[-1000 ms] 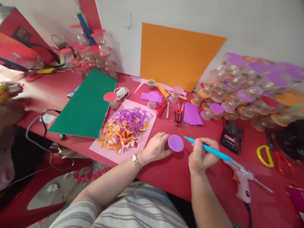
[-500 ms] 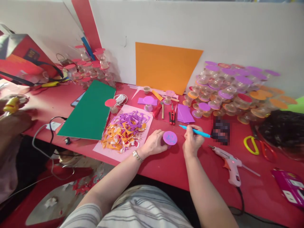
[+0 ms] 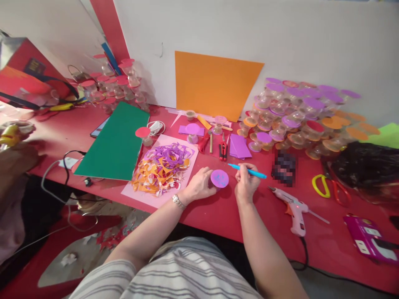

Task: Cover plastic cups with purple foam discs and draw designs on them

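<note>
My left hand is closed around the side of a small piece with a round purple top. Blue pen marks show on that top; the part beneath is mostly hidden. In my right hand is a light blue marker, its tip pointing left, beyond the purple top and apart from it. Left of my hands, purple, orange and white scraps are heaped on a pink sheet. Red-handled pliers and purple cards lie just beyond my hands.
A pink glue gun lies at the right, near yellow-handled scissors and a magenta power strip. Clear hourglass-shaped pieces stand stacked behind. A green board lies left. Another person's hand is at the far left.
My right hand has brought the marker slightly left, closer to the purple top. My left hand keeps its hold. The whole view has shifted a little.
</note>
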A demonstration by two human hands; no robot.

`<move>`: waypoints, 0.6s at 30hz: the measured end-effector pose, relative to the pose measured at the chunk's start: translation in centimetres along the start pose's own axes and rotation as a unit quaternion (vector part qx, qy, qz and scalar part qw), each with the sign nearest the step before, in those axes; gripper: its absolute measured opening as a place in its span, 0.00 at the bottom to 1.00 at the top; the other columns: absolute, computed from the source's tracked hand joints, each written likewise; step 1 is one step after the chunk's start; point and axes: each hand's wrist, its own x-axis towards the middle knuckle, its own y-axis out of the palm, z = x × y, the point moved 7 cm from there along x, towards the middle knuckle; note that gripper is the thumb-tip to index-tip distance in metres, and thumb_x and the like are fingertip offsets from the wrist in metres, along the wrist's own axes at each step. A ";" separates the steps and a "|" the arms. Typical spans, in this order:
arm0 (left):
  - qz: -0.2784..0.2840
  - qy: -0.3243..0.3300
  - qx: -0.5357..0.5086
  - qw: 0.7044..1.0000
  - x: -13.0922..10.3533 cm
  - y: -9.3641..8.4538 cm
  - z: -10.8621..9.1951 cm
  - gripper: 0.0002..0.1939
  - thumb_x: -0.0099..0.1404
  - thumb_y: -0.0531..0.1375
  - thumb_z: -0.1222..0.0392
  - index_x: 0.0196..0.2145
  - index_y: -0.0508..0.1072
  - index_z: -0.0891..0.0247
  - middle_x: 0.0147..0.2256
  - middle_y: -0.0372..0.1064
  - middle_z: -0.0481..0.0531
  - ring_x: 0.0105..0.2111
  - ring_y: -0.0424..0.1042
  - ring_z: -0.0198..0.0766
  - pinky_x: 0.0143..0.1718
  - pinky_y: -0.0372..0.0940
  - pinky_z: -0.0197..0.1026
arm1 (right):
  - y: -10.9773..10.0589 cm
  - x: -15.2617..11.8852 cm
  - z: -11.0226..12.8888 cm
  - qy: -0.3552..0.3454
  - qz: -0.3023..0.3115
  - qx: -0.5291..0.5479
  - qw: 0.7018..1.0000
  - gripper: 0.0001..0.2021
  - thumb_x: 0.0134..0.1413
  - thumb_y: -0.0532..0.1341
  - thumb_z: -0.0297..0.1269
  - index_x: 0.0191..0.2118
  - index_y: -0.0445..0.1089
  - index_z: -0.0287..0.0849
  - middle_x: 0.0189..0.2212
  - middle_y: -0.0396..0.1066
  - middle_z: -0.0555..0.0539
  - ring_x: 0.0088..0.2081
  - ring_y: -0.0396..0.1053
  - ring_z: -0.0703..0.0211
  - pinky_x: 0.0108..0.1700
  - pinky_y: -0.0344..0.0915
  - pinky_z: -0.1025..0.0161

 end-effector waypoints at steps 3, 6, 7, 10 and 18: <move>0.007 -0.003 -0.004 1.000 0.0 0.1 0.1 0.09 0.54 0.63 0.64 0.32 0.66 0.63 0.34 0.66 0.53 0.37 0.69 0.44 0.42 0.67 0.46 | 0.0 -0.1 0.1 -0.003 0.000 0.000 1.000 0.12 0.52 0.62 0.46 0.29 0.65 0.43 0.15 0.57 0.60 0.16 0.54 0.70 0.20 0.51 0.70; 0.013 -0.006 -0.001 1.000 0.0 0.1 0.2 0.10 0.54 0.63 0.64 0.33 0.67 0.64 0.35 0.66 0.54 0.38 0.69 0.45 0.43 0.67 0.47 | 0.0 -0.2 0.4 -0.009 0.004 -0.009 1.000 0.10 0.54 0.61 0.44 0.31 0.64 0.43 0.15 0.56 0.61 0.16 0.53 0.70 0.20 0.50 0.71; 0.016 -0.007 -0.001 1.000 0.0 0.2 0.2 0.09 0.54 0.63 0.64 0.34 0.67 0.64 0.35 0.66 0.54 0.38 0.68 0.45 0.42 0.67 0.47 | 0.0 -0.2 0.6 -0.013 0.007 -0.014 1.000 0.10 0.55 0.60 0.44 0.31 0.64 0.43 0.15 0.56 0.61 0.16 0.53 0.70 0.20 0.50 0.71; 0.027 -0.012 -0.002 1.000 -0.1 0.4 0.3 0.09 0.54 0.62 0.63 0.34 0.67 0.64 0.35 0.65 0.54 0.37 0.68 0.45 0.42 0.67 0.47 | -0.1 -0.3 2.0 -0.030 0.031 -0.038 0.998 0.08 0.56 0.59 0.43 0.33 0.64 0.44 0.16 0.57 0.60 0.16 0.55 0.69 0.20 0.53 0.71; 0.058 -0.019 -0.034 0.998 -0.1 0.5 0.2 0.13 0.54 0.61 0.64 0.39 0.69 0.65 0.35 0.66 0.53 0.36 0.67 0.44 0.42 0.66 0.45 | 0.1 -1.4 6.2 -0.108 0.167 -0.156 0.967 0.04 0.54 0.63 0.37 0.32 0.70 0.43 0.24 0.70 0.53 0.21 0.65 0.66 0.24 0.63 0.68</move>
